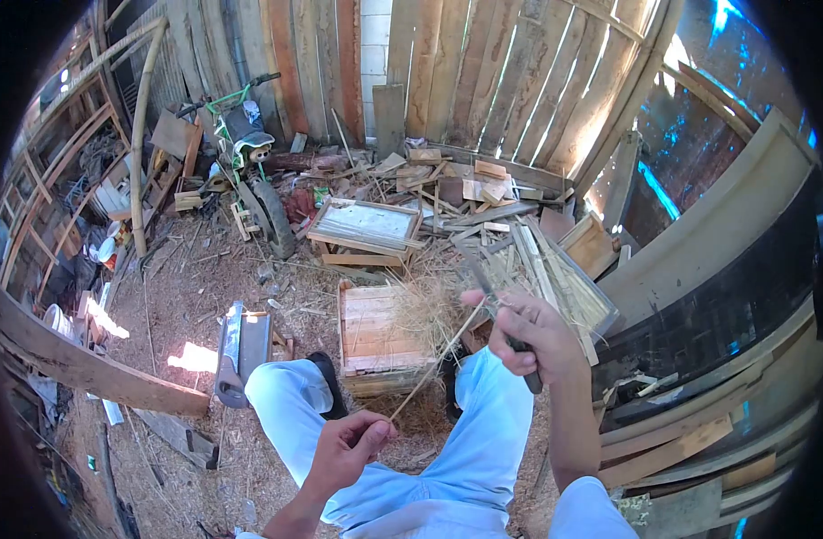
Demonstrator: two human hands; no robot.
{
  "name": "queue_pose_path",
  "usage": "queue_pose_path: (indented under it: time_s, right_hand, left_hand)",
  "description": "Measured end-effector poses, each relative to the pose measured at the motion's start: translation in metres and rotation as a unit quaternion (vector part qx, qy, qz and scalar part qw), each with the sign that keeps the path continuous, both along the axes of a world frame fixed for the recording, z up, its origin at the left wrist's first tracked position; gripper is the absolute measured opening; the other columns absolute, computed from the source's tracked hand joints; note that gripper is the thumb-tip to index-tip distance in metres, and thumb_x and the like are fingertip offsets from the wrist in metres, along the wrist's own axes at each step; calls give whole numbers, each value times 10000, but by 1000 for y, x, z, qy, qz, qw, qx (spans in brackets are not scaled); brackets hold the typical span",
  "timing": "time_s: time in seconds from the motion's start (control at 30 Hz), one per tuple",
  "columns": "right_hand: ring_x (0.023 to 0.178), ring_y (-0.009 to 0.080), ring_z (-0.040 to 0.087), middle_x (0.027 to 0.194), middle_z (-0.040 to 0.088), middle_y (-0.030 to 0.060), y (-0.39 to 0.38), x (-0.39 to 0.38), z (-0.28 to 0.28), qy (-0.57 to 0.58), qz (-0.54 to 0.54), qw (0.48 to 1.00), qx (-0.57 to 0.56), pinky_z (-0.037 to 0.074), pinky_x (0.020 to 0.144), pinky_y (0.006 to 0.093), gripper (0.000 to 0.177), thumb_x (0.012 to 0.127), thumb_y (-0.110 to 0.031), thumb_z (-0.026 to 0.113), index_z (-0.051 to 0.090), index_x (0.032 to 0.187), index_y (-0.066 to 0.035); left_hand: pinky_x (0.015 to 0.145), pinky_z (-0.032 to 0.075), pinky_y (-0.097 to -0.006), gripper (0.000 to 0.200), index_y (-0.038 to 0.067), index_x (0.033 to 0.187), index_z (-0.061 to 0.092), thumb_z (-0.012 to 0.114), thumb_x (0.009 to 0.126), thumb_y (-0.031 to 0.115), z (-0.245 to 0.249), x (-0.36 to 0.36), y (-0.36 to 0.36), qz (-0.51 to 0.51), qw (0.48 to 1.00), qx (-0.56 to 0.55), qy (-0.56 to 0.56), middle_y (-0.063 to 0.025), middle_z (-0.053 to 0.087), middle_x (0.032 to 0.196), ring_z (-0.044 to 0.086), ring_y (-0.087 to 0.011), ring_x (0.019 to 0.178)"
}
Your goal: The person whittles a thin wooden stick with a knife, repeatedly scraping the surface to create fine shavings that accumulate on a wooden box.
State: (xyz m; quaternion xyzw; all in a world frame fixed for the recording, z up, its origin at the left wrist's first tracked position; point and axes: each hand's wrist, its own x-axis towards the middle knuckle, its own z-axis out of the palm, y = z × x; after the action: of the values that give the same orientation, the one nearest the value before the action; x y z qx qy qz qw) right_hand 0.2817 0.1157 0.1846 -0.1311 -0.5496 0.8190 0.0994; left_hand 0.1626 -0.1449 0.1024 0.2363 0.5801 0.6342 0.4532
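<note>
My left hand [353, 446] is closed on the lower end of a thin pale stick [429, 373], above my left thigh. The stick slants up to the right, and its upper end reaches my right hand [532, 337]. My right hand is wrapped round the dark handle of a knife [479, 274], whose blade points up and away. The stick's tip lies close to the blade and fingertips; exact contact is too small to tell. Behind the stick, a wooden box [375, 325] stands on the ground between my feet, with a tuft of thin shavings [429, 310] at its right side.
A handsaw [230, 359] rests against a small bench [254, 341] left of my knee. A framed board [366, 225] and piled wood scraps [483, 193] lie ahead. A small bike [259, 193] stands back left. Long planks [699, 449] are stacked at the right.
</note>
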Motion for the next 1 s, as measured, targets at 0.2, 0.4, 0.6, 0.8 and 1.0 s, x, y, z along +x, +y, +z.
queue_pose_path:
  time_s: [0.2, 0.4, 0.6, 0.8, 1.0]
  right_hand:
    - [409, 32, 346, 629, 548, 64, -9, -1, 7, -37, 41, 998, 29, 244, 372, 170, 395, 938, -211, 506, 470, 1272, -4]
    - [408, 35, 355, 625, 557, 72, -13, 2, 10, -20, 56, 998, 29, 250, 373, 169, 384, 938, -187, 499, 471, 1279, -11]
    - [409, 37, 358, 630, 561, 78, -14, 4, 9, -28, 70, 997, 21, 265, 374, 170, 378, 941, -164, 486, 468, 1289, -17]
    - [409, 36, 358, 636, 565, 79, -16, 4, 12, -34, 75, 996, 36, 267, 374, 167, 376, 941, -161, 485, 473, 1291, -23]
    - [412, 37, 365, 640, 568, 76, -16, 5, 14, -41, 72, 996, 28, 274, 376, 168, 373, 939, -158, 491, 476, 1283, -13]
  left_hand:
    - [456, 315, -187, 192, 2, 917, 617, 532, 936, 173, 5, 1, -2, -7, 1000, -5, 2, 19, 524, 645, 411, -29, 531]
    - [447, 303, -187, 184, -4, 949, 598, 494, 951, 148, -2, 1, -4, -44, 998, 36, -33, 11, 489, 622, 385, -35, 515]
    - [417, 265, -182, 214, 7, 934, 590, 510, 947, 206, -1, 2, -1, -48, 997, 54, -13, 7, 460, 607, 355, -38, 503]
    - [414, 268, -179, 217, 6, 944, 588, 497, 954, 203, -3, 2, -2, -51, 996, 74, 6, 5, 468, 607, 369, -37, 502]
    - [413, 268, -179, 203, 2, 936, 584, 515, 945, 192, -4, 3, -1, -45, 996, 74, 12, 2, 483, 619, 380, -37, 505]
